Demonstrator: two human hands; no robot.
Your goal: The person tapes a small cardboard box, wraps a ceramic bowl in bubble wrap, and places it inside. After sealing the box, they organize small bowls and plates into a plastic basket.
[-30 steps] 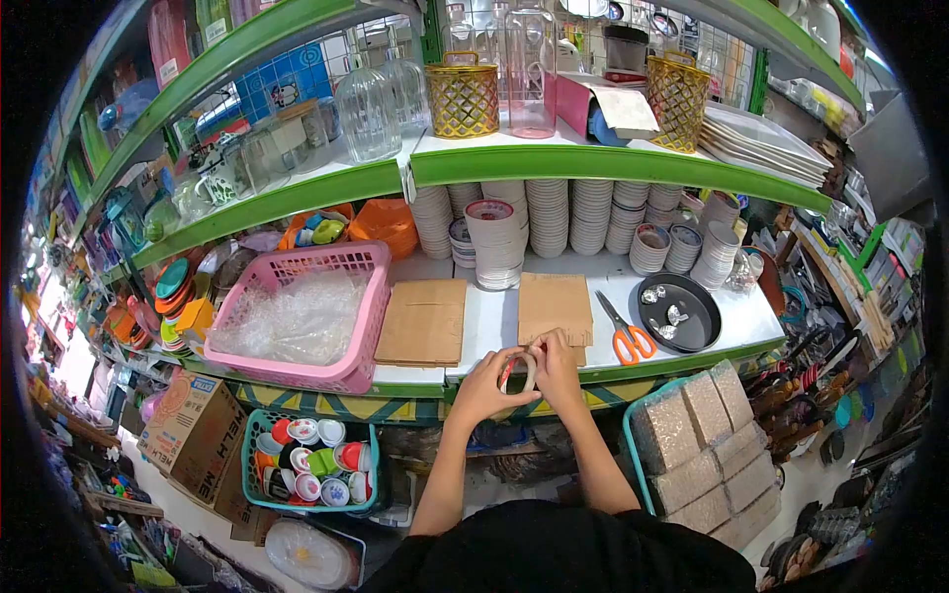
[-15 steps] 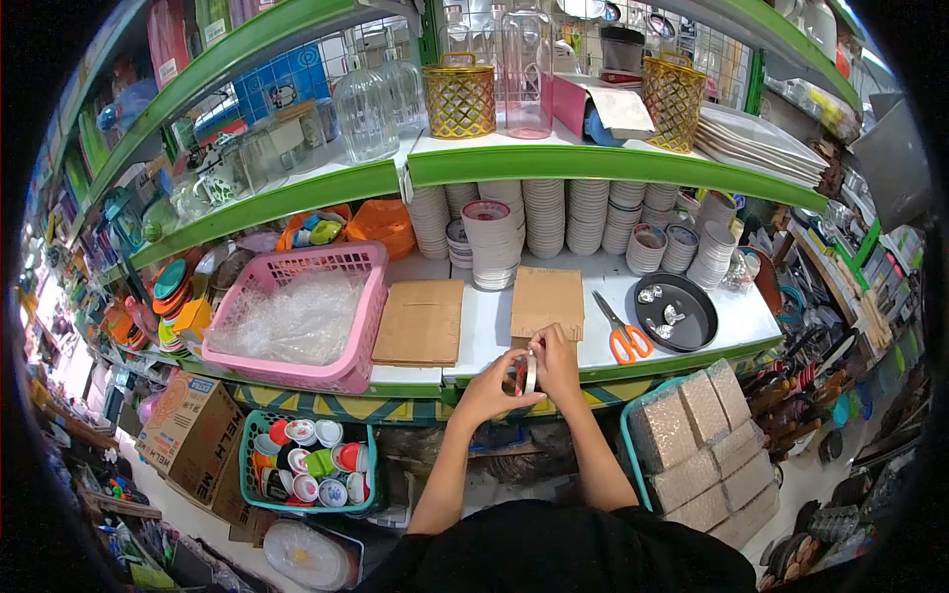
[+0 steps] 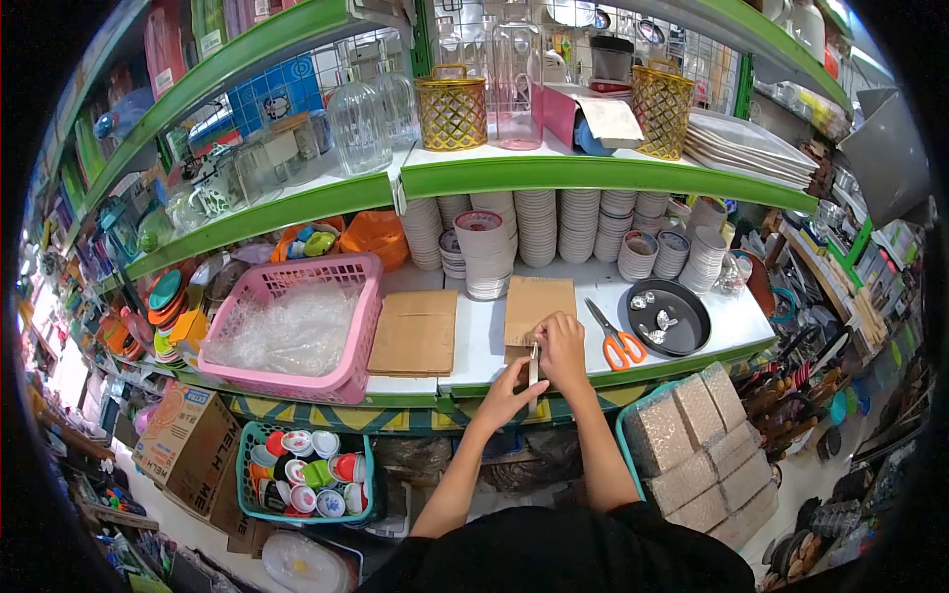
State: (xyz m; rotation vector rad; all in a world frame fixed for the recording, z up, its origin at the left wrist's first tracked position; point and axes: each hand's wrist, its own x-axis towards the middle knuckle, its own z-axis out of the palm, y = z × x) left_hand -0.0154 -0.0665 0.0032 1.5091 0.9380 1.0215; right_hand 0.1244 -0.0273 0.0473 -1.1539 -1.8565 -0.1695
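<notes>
Between my hands is a narrow roll of tape (image 3: 534,368), turned nearly edge-on above the shelf's front edge. My left hand (image 3: 505,393) grips it from the left and below, thumb and fingers closed around it. My right hand (image 3: 561,348) pinches at its upper end; the fingertips partly hide what they hold. Just behind the hands lies a stack of brown cardboard pieces (image 3: 540,299). Orange-handled scissors (image 3: 619,346) lie to the right, beside a dark round pan (image 3: 685,332) holding several small shiny pieces.
A pink basket (image 3: 368,331) of clear plastic wrap and more flat cardboard (image 3: 413,332) sit on the left. Stacked white bowls (image 3: 484,262) line the back. Below are a teal basket of cups (image 3: 306,514) and bubble-wrapped packages (image 3: 697,450). A green-edged shelf (image 3: 593,174) overhangs.
The roll has turned from showing its ring-shaped opening to nearly edge-on. My right hand has moved slightly up and my left hand slightly to the right. The view has shifted a little.
</notes>
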